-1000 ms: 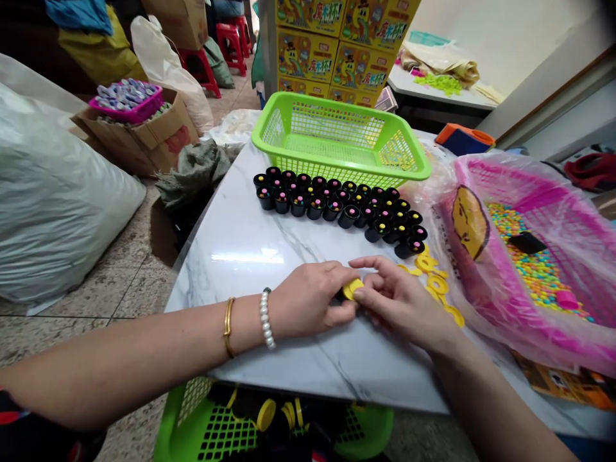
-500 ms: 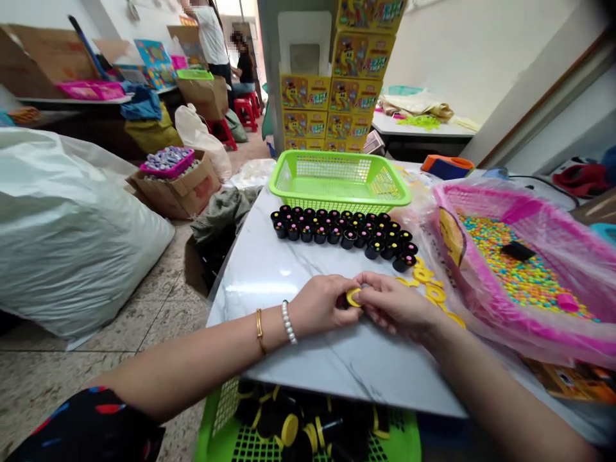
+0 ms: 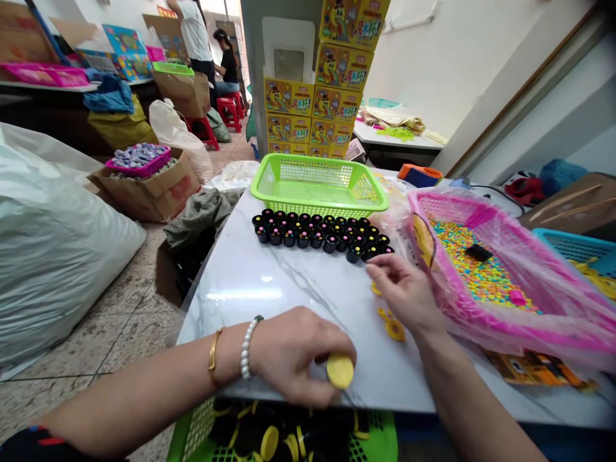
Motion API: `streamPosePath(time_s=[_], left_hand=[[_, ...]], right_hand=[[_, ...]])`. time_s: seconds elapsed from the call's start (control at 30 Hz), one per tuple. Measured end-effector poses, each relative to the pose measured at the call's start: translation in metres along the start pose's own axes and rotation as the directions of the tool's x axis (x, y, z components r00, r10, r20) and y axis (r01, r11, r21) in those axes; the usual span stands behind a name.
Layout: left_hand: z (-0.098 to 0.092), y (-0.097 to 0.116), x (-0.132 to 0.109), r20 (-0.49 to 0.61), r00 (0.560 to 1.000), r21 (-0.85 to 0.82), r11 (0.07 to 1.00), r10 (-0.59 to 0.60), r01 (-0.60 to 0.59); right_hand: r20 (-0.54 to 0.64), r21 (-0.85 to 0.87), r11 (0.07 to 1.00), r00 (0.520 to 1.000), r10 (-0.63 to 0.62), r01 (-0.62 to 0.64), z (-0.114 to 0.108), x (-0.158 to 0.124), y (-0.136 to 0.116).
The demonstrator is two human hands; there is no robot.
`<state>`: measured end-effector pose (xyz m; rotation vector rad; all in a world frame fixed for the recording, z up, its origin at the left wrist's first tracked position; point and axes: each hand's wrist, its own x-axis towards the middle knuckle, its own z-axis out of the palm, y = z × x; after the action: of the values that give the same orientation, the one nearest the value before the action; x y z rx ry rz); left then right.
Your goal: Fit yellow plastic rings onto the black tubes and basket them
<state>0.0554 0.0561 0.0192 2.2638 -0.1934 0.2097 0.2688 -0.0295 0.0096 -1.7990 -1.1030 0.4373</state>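
My left hand (image 3: 303, 356) is closed around a small black cup with a round yellow lid (image 3: 340, 372), low over the table's front edge; most of the cup is hidden by the fingers. Farther right, my right hand (image 3: 407, 292) has its thumb and bent fingers apart at the right end of the rows of black cups (image 3: 331, 242). These cups stand upright without lids, with pink and yellow bits showing at their tops. Loose yellow lids (image 3: 394, 330) lie on the table beside and partly under my right hand.
A green basket (image 3: 320, 208) stands behind the cups. To the right is a pink basket (image 3: 481, 337) of coloured beads, lined with clear plastic. Below the table edge, another green basket (image 3: 385, 443) holds lidded cups. Yellow boxes (image 3: 289, 96) are stacked behind; two people are farther back.
The hands were together at the yellow lid and have parted. My left hand has come nearer with the lidded cup; my right hand has moved away toward the row's right end.
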Motion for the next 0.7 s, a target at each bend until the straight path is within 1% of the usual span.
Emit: streamPosePath(time_s=[0.03, 0.07, 0.1, 0.13, 0.17, 0.2, 0.27, 0.3, 0.33, 0.37, 0.4, 0.43, 0.47, 0.5, 0.53, 0.57, 0.6, 0.63, 0.67, 0.7], left_hand=[[0.001, 0.004, -0.004, 0.081, 0.995, -0.019, 0.998, 0.066, -0.065], [0.003, 0.007, -0.007, 0.144, 0.984, -0.02, 0.994, 0.11, -0.108], [0.005, 0.009, -0.01, 0.19, 0.973, -0.001, 0.991, 0.131, -0.133], [0.008, 0.01, -0.011, 0.232, 0.962, 0.029, 0.988, 0.141, -0.152], [0.01, 0.01, -0.012, 0.272, 0.951, 0.061, 0.983, 0.15, -0.172], [0.012, 0.009, -0.011, 0.304, 0.94, 0.085, 0.978, 0.156, -0.19], [0.014, 0.007, -0.008, 0.334, 0.928, 0.099, 0.973, 0.165, -0.208], [0.013, 0.005, -0.007, 0.319, 0.935, 0.097, 0.975, 0.158, -0.198], [0.012, 0.003, -0.005, 0.278, 0.951, 0.095, 0.981, 0.138, -0.171], [0.01, 0.001, -0.004, 0.207, 0.973, 0.103, 0.987, 0.099, -0.122], [0.007, -0.002, -0.002, 0.102, 0.994, 0.122, 0.991, 0.037, -0.05], [0.005, -0.006, -0.001, -0.027, 0.999, 0.149, 0.988, -0.04, 0.044], [0.002, -0.009, 0.0, -0.167, 0.979, 0.17, 0.974, -0.12, 0.148], [-0.001, -0.013, 0.001, -0.291, 0.938, 0.176, 0.953, -0.189, 0.246], [-0.003, -0.017, 0.002, -0.385, 0.89, 0.169, 0.93, -0.243, 0.327], [-0.005, -0.021, 0.003, -0.443, 0.851, 0.154, 0.911, -0.281, 0.381], [-0.006, -0.024, 0.005, -0.466, 0.831, 0.14, 0.902, -0.303, 0.407], [-0.007, -0.027, 0.006, -0.46, 0.832, 0.132, 0.902, -0.312, 0.411], [-0.008, -0.029, 0.007, -0.439, 0.843, 0.132, 0.905, -0.312, 0.404], [-0.008, -0.031, 0.008, -0.41, 0.859, 0.137, 0.911, -0.306, 0.39]], right_hand=[[-0.144, -0.082, 0.996, 0.989, -0.035, 0.023, -0.006, 0.005, 0.005], [-0.249, -0.181, 0.983, 0.966, -0.069, 0.024, -0.01, 0.009, 0.01], [-0.316, -0.31, 0.951, 0.941, -0.123, 0.02, -0.013, 0.013, 0.015], [-0.335, -0.44, 0.898, 0.925, -0.177, 0.012, -0.015, 0.017, 0.02], [-0.317, -0.546, 0.838, 0.925, -0.21, 0.003, -0.016, 0.019, 0.024], [-0.281, -0.614, 0.789, 0.936, -0.212, -0.006, -0.016, 0.021, 0.026], [-0.232, -0.645, 0.764, 0.958, -0.167, -0.022, -0.014, 0.02, 0.028], [-0.228, -0.641, 0.767, 0.96, -0.164, -0.021, -0.012, 0.018, 0.026], [-0.223, -0.632, 0.775, 0.959, -0.175, -0.006, -0.009, 0.015, 0.023], [-0.203, -0.617, 0.786, 0.96, -0.195, 0.03, -0.006, 0.011, 0.018], [-0.157, -0.592, 0.801, 0.963, -0.22, 0.087, -0.002, 0.005, 0.012], [-0.091, -0.556, 0.817, 0.965, -0.246, 0.156, 0.002, -0.001, 0.006], [-0.012, -0.509, 0.831, 0.963, -0.267, 0.224, 0.008, -0.008, 0.0], [0.073, -0.454, 0.845, 0.957, -0.281, 0.283, 0.013, -0.014, -0.006], [0.152, -0.402, 0.856, 0.945, -0.289, 0.326, 0.017, -0.02, -0.011], [0.227, -0.347, 0.867, 0.929, -0.292, 0.358, 0.02, -0.025, -0.014], [0.296, -0.297, 0.877, 0.909, -0.292, 0.378, 0.02, -0.028, -0.016], [0.35, -0.258, 0.885, 0.891, -0.289, 0.388, 0.018, -0.028, -0.016], [0.381, -0.242, 0.887, 0.879, -0.286, 0.393, 0.014, -0.027, -0.015], [0.388, -0.254, 0.88, 0.876, -0.287, 0.401, 0.007, -0.025, -0.011]])
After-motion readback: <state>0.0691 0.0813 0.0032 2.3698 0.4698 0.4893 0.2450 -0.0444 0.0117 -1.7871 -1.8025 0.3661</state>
